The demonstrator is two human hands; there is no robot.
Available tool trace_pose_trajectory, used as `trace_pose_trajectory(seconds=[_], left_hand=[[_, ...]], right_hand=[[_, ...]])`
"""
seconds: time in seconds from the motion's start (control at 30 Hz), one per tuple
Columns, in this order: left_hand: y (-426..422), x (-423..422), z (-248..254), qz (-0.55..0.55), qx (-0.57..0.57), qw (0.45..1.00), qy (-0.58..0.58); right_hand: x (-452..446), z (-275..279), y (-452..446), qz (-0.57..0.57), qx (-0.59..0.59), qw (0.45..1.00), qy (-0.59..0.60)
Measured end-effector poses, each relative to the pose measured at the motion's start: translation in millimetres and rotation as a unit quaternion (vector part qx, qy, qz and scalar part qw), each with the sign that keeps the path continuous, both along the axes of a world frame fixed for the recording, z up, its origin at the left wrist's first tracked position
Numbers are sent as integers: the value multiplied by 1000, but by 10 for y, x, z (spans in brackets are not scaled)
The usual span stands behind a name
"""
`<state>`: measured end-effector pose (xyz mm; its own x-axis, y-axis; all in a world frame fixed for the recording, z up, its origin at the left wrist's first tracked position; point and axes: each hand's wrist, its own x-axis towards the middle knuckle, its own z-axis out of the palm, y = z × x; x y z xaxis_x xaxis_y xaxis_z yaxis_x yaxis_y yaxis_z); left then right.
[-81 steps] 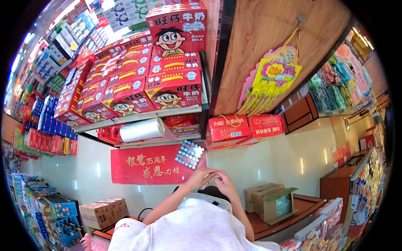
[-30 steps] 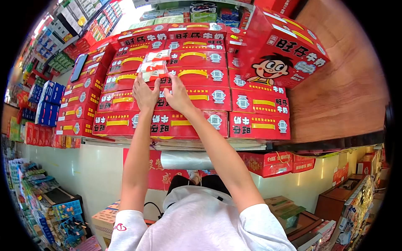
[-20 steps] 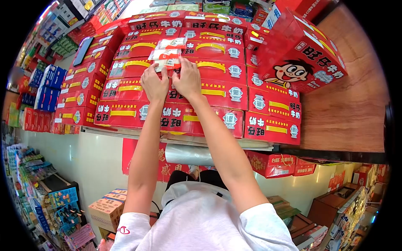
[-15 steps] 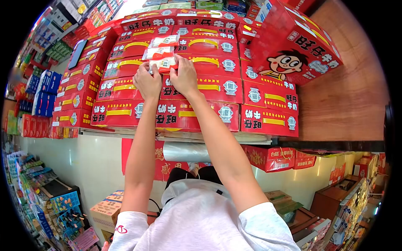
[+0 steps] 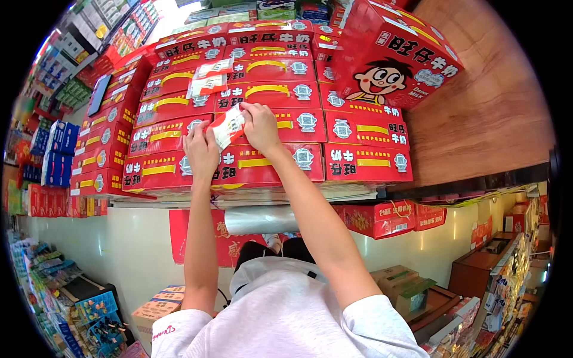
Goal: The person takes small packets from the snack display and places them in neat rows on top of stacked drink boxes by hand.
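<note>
A small red-and-white packet (image 5: 228, 126) is held tilted between my two hands, just above the red milk cartons (image 5: 267, 91). My right hand (image 5: 261, 126) pinches its upper right edge with thumb and fingers. On its left edge, the fingers of my left hand (image 5: 201, 149) are closed, the fingertips partly hidden. Two similar packets lie overlapping farther back on the cartons, a nearer packet (image 5: 206, 86) and a farther packet (image 5: 213, 68).
A large red carton with a cartoon face (image 5: 397, 56) stands at right on a wooden surface (image 5: 471, 119). A phone (image 5: 98, 95) lies on cartons at left. Below the front edge is a clear plastic roll (image 5: 259, 219). Stocked shelves (image 5: 65, 292) flank the floor.
Both hands have drawn the nearest packet toward me, away from the other two, and turned it to a slant. The view has shifted slightly.
</note>
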<state>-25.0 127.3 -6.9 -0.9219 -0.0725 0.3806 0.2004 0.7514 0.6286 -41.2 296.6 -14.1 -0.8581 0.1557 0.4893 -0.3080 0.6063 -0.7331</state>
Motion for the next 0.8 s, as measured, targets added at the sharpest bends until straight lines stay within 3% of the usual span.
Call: trace_pose_trajectory(seconds=[0.2, 0.5, 0.63, 0.73, 0.8], left_hand=[[-6, 72, 162, -28, 245, 969, -30], [-44, 107, 191, -46, 244, 968, -18], [-76, 202, 239, -67, 240, 968, -28], [-69, 366, 194, -125, 309, 943, -5], [26, 636, 164, -124, 275, 952, 59]], right_hand=[[15, 31, 27, 30, 4, 999, -22], [72, 83, 52, 64, 35, 997, -38], [273, 142, 79, 53, -77, 991, -94], [584, 217, 112, 49, -134, 986, -88], [913, 324, 129, 40, -158, 983, -83]])
